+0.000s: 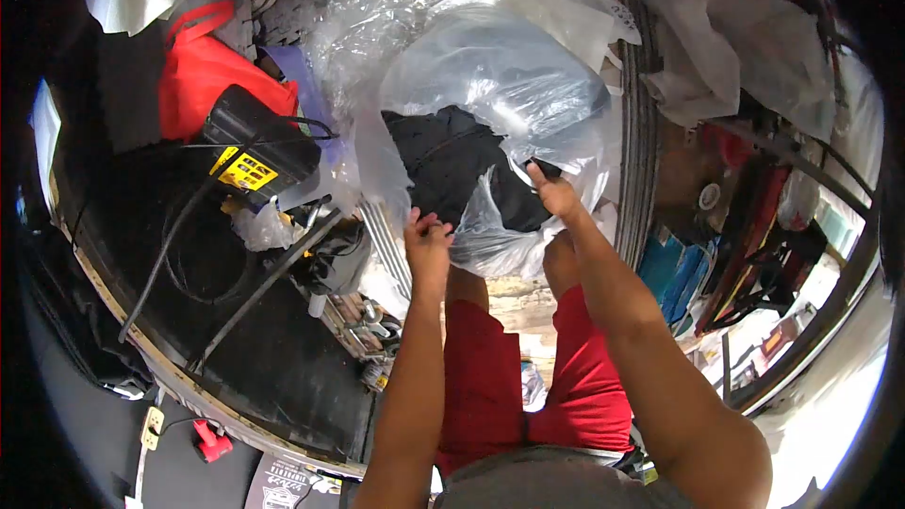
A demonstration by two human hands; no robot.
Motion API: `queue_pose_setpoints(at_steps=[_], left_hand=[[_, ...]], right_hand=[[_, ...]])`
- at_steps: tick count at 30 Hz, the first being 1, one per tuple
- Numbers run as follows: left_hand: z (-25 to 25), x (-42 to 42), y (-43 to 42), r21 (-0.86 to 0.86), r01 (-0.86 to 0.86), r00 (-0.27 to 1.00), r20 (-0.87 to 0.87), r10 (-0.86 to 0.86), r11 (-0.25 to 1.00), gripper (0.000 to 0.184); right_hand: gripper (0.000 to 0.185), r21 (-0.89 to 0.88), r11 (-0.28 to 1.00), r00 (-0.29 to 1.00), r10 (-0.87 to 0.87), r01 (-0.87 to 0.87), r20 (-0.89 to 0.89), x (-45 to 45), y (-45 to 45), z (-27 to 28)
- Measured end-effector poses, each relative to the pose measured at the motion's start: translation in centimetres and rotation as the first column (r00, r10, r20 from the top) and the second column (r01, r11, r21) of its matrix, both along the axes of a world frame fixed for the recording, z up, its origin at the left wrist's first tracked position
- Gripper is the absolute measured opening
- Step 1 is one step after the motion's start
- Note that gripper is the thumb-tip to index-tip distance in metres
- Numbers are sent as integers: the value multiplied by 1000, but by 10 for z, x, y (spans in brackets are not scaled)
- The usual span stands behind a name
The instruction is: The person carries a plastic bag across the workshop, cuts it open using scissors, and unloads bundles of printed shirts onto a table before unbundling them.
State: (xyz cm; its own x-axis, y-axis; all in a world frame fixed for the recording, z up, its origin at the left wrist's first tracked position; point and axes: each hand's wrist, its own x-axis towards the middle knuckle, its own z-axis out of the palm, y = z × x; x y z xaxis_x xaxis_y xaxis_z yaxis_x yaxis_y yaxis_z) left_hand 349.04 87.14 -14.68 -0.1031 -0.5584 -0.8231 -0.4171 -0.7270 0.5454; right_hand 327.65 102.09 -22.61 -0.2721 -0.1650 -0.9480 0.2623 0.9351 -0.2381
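Note:
A large clear plastic bag lies in front of me, its mouth towards my body. Black fabric fills the opening and shows between the folds of plastic. My right hand pinches the bag's edge on the right side of the opening, thumb on top. At the lower left of the opening, my left hand has its fingers curled beside the plastic and the black fabric; whether it grips either of them cannot be made out.
A red bag and a black case with a yellow label are at the left, near metal bars. Blue packages and a dark frame stand at the right. More plastic bags lie at the upper right.

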Motion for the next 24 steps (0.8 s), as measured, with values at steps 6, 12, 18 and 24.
queue_pose_setpoints(at_steps=[6, 12, 18, 24], left_hand=[[-28, 24, -45, -316, 333, 935, 232, -267, 888, 50], [-43, 10, -96, -14, 416, 866, 311, -391, 909, 81], [-46, -16, -83, 91, 240, 970, -56, -236, 967, 76], [32, -21, -70, 164, 267, 949, 129, -289, 950, 72]], right_hand=[[63, -180, 842, 857, -476, 509, 199, 12, -13, 26], [48, -64, 805, 654, -430, 590, 622, 30, -46, 35], [41, -120, 497, 483, -712, 860, 510, 86, -41, -58], [48, -523, 852, 998, -31, 1, -48, 63, -36, 102]])
